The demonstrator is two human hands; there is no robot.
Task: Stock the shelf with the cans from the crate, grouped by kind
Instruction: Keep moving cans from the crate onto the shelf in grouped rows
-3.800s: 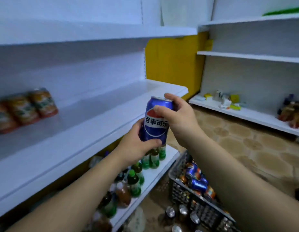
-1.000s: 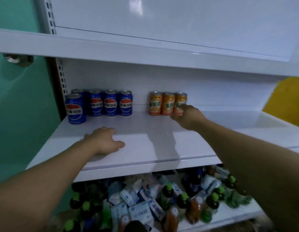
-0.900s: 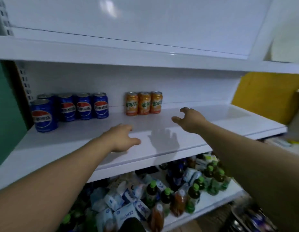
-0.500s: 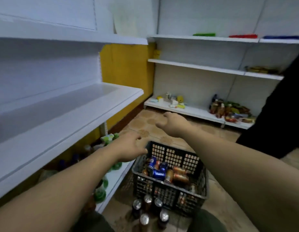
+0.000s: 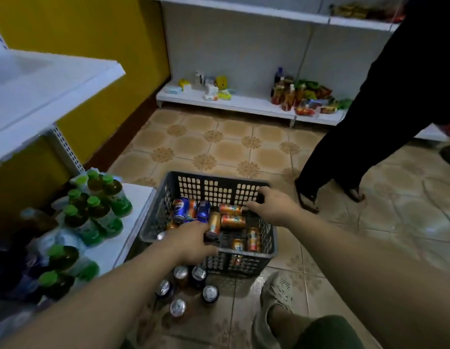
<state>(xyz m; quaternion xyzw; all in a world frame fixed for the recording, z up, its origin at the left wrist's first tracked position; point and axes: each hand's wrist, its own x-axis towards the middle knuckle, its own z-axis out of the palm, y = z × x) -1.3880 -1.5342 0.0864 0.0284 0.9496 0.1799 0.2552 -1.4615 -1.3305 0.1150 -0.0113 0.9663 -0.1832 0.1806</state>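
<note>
Head cam: I've both hands, left (image 5: 191,241) & right (image 5: 274,205), spread, empty over crate (image 5: 219,187); I'd pinch one orange can (image 5: 232,221) round its middle.

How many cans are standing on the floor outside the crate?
5 show. Two stand against the crate wall; three sit nearer the camera. The left arm may hide more.

The patterned beige tile floor (image 5: 234,147) carries a dark grey perforated plastic crate (image 5: 214,188) and five upright silver-topped cans (image 5: 191,285) beside it.
</note>
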